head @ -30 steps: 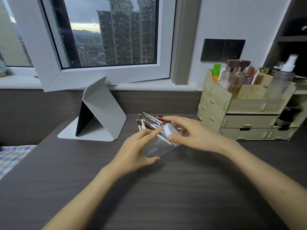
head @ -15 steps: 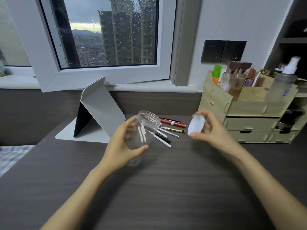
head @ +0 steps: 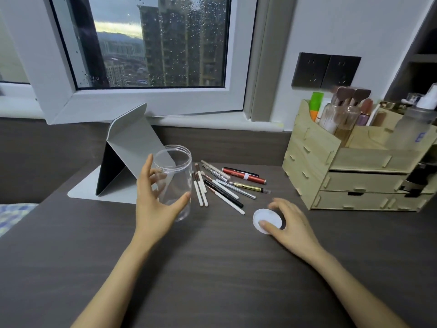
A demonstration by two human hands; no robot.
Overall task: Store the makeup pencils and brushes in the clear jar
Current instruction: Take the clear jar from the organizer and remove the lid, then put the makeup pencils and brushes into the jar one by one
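Jar stood upright, mouth open, centre frame, left hand wrapped round it in firm grip. Pencils and brushes lay fanned on table just right of jar, long axes slanting toward lower right. Right hand, grip pinching white lid on table, sat nearer them.

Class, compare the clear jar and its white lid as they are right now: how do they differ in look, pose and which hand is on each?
The clear jar is see-through and tall; the white lid is opaque and flat. The jar stands upright and open, gripped by the left hand; the lid lies on the desk under the right hand. Both are round.
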